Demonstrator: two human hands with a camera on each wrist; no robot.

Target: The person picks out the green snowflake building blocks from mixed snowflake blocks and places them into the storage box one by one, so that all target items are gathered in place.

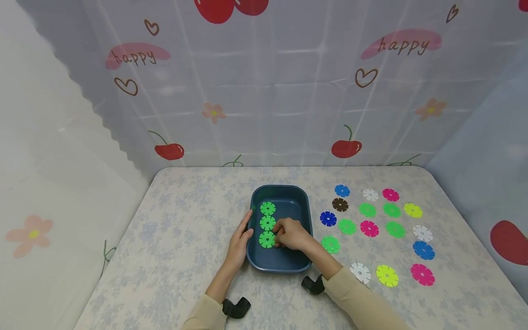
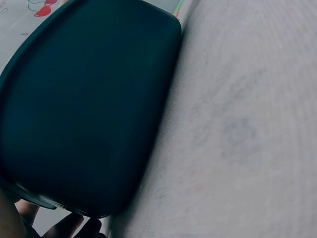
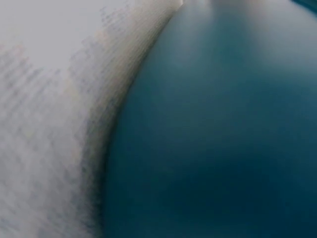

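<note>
A dark blue tray (image 1: 284, 264) stands on the table, with three green notched discs in a column along its left half. My left hand (image 1: 236, 247) lies along the tray's left side, its fingers fairly straight and touching the rim. In the left wrist view its fingertips (image 2: 69, 225) show just below the tray's rim. Reaching into the tray, my right hand (image 1: 292, 234) has bent fingers and pinches the right edge of the nearest green disc (image 1: 266, 239). The middle green disc (image 1: 267, 223) is close by its knuckles, and the far disc (image 1: 267, 208) lies beyond.
Right of the tray lie several loose notched discs, including a dark blue one (image 1: 328, 218), a brown one (image 1: 340, 204), a pink one (image 1: 369, 228) and a yellow one (image 1: 387, 276). A green disc (image 1: 330, 244) is close to the right forearm. Behind the table hangs a printed curtain (image 1: 264, 123).
</note>
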